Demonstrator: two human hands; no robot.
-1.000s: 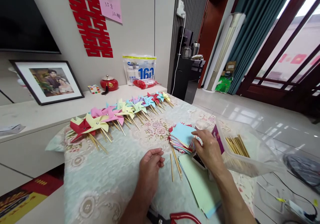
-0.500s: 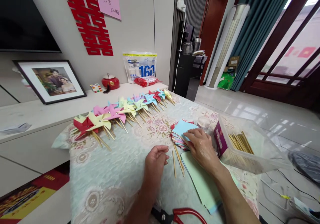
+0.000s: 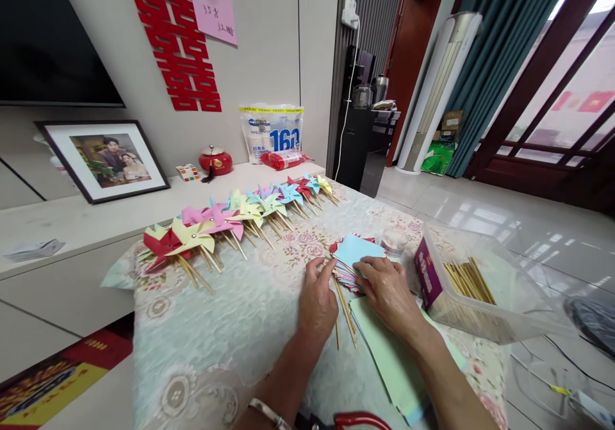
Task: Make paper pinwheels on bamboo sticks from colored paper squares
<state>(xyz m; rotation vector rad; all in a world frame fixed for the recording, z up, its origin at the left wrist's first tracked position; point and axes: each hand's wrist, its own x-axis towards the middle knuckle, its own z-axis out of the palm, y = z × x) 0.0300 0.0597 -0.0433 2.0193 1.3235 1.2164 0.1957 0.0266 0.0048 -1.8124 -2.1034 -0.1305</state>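
Note:
A fanned stack of coloured paper squares (image 3: 350, 248), pale blue on top, lies between my hands. My right hand (image 3: 390, 294) rests over its right side, fingertips on the blue sheet and thumb by the near edge, gripping it. At the stack's left edge is my left hand (image 3: 318, 302), fingers partly bent and apart; it holds nothing I can see. Thin wooden sticks (image 3: 346, 318) lie between my wrists. Larger pale green sheets (image 3: 384, 353) lie under my right forearm. At the bottom edge, red-handled pliers (image 3: 360, 420) are partly cut off.
Finished paper pinwheels (image 3: 221, 218) line the table's far left side. A clear plastic box (image 3: 485, 321) of sticks stands at right, beside a small round clear container (image 3: 394, 241). Behind the floral tablecloth (image 3: 216, 334) runs a white cabinet with a framed photo (image 3: 108, 161).
My left hand has moved up and right to the stack's left edge. My right hand stays on the paper. The view has shifted slightly.

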